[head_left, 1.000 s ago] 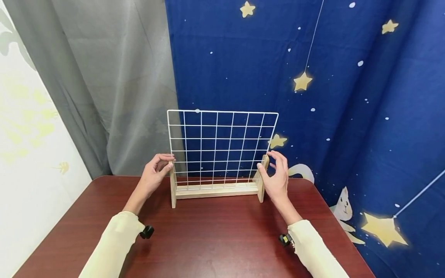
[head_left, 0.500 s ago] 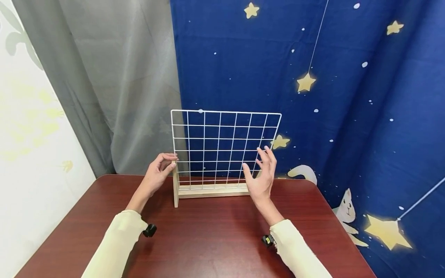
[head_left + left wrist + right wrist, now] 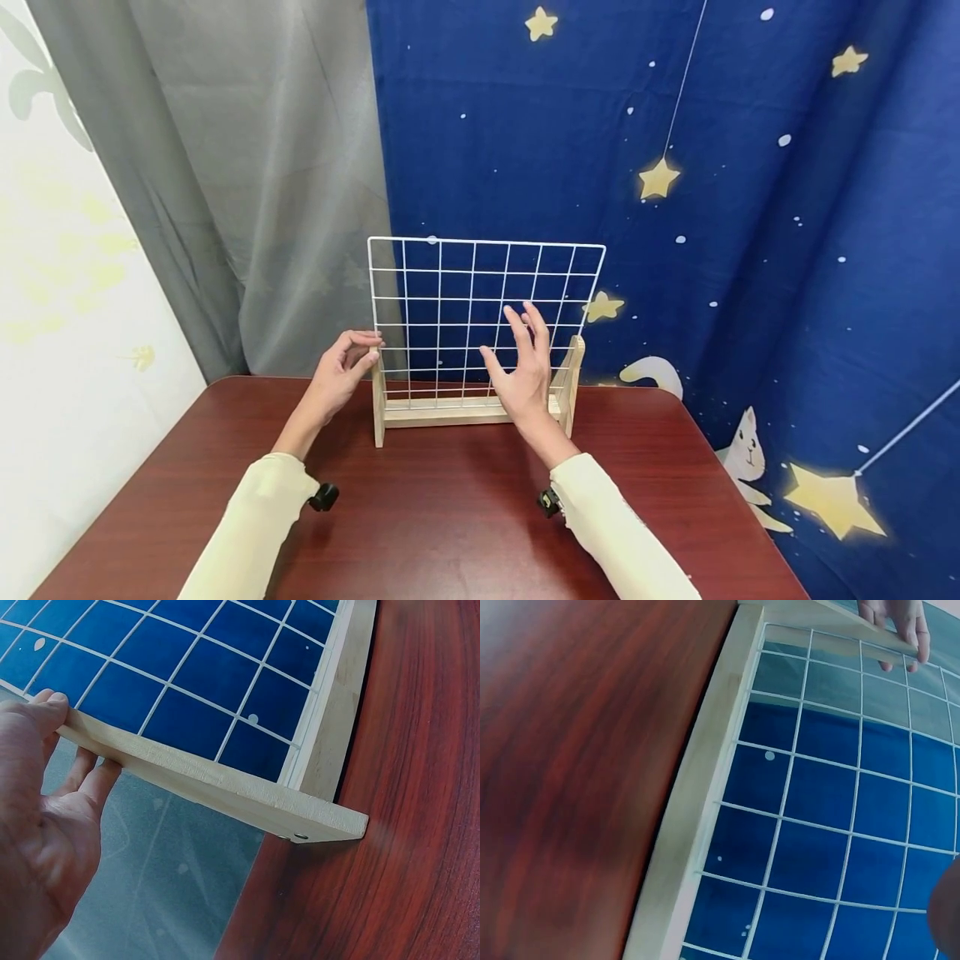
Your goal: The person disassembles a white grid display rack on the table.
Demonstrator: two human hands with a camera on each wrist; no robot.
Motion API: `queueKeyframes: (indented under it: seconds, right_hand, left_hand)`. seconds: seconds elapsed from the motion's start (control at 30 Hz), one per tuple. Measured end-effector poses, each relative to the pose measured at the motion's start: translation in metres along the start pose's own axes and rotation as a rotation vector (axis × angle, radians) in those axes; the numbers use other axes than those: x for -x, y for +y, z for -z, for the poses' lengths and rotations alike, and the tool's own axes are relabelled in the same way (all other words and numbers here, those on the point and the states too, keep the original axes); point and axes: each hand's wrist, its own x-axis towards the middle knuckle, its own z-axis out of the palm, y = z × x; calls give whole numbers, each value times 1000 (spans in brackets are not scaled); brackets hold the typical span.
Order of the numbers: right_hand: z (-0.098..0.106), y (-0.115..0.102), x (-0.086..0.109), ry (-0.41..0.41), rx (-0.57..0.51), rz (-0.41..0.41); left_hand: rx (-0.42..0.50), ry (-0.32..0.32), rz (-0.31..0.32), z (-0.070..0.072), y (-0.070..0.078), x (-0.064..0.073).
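Observation:
A white wire grid panel [image 3: 487, 242] stands upright, its lower edge set in a pale wooden stand [image 3: 442, 414] on the table. My left hand [image 3: 333, 379] pinches the top of the stand's left side post. In the left wrist view, the thumb lies on one face of that wooden post [image 3: 217, 780] and the fingers lie on the other. My right hand [image 3: 527, 379] is raised before the right half of the grid, fingers spread, holding nothing. Only a blurred bit of it shows at the right wrist view's edge, so contact with the wires cannot be told.
The reddish-brown table [image 3: 450, 508] carries the stand near its far edge. Behind hang a grey curtain [image 3: 307, 167] and a blue curtain [image 3: 480, 167] with stars. A pale patterned surface [image 3: 67, 333] rises at the left.
My right hand has left the right side post and moved left across the front of the grid. My left hand has kept its hold on the left post.

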Motion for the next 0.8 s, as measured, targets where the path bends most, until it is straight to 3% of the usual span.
queueKeyframes:
  seconds: [0.17,0.33,0.8]
  right_hand:
    - [-10,-5,-5,-113,170,95]
    - [-19,-13,-8,-172,333,102]
    - [-37,-26,-19,-237,498,57]
  left_hand:
    - [0,6,2,-1,1,-1]
    - [0,0,-7,-1,1,-1]
    - [24,-2,2,-1,1,0]
